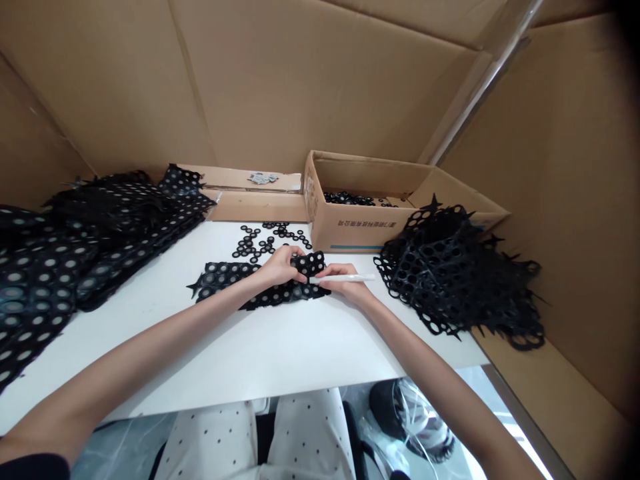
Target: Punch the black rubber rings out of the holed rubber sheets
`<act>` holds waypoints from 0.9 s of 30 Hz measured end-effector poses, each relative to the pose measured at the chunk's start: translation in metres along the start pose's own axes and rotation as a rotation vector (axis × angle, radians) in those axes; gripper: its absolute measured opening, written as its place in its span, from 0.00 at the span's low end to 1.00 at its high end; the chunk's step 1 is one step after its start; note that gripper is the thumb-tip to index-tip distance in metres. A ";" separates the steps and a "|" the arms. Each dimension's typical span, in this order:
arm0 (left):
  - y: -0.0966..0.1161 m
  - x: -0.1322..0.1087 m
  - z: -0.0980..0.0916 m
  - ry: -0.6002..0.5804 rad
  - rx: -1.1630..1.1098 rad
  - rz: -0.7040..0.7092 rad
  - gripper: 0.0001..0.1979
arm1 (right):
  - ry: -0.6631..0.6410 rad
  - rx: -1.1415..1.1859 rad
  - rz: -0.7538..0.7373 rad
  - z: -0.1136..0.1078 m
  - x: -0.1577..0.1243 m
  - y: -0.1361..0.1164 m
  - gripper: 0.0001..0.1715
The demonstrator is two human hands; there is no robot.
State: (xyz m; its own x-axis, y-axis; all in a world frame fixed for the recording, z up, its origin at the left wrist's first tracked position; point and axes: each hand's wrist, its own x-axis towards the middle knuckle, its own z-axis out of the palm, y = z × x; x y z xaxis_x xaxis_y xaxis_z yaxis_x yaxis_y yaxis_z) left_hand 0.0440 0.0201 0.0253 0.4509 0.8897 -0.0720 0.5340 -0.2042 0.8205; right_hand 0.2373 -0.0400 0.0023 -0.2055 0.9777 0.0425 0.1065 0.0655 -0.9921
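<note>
A black sheet dotted with rings (227, 273) lies on the white table in front of me. My left hand (284, 265) pinches its right part, where the edge is lifted and bent up. In my right hand (345, 279) is a slim white pen-like tool (363, 277), its tip touching the sheet close to my left fingertips. Behind my left hand, several loose black rings (255, 243) are scattered on the table.
Piled at the left are more black ring sheets (125, 213). An open cardboard box (360, 225) at the back holds black rings. Right of it lies a heap of punched-out black mesh (450, 273). Cardboard walls (300, 80) surround the table (280, 353). A black bin (387, 407) stands below.
</note>
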 end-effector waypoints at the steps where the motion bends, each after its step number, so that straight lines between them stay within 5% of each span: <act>1: 0.001 0.000 -0.001 0.006 -0.021 0.008 0.26 | 0.004 0.050 0.009 0.000 0.000 -0.002 0.13; 10: 0.010 0.002 -0.011 0.052 0.016 0.042 0.28 | 0.027 0.164 0.005 0.003 0.000 -0.009 0.15; 16: 0.005 0.009 -0.020 -0.222 0.160 0.126 0.16 | 0.044 0.138 -0.016 -0.013 0.002 -0.009 0.10; 21: 0.009 0.016 -0.023 -0.289 0.354 0.207 0.16 | 0.061 0.071 0.014 -0.023 0.001 -0.008 0.08; 27: 0.020 0.028 -0.009 -0.200 0.441 0.088 0.21 | 0.033 0.087 0.040 -0.020 0.000 -0.005 0.08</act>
State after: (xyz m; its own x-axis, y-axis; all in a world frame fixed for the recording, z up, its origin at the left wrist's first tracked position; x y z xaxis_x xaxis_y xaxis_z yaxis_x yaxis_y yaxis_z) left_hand 0.0612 0.0448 0.0445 0.6131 0.7744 -0.1564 0.7202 -0.4665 0.5135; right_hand 0.2560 -0.0366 0.0095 -0.1702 0.9854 0.0050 0.0287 0.0100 -0.9995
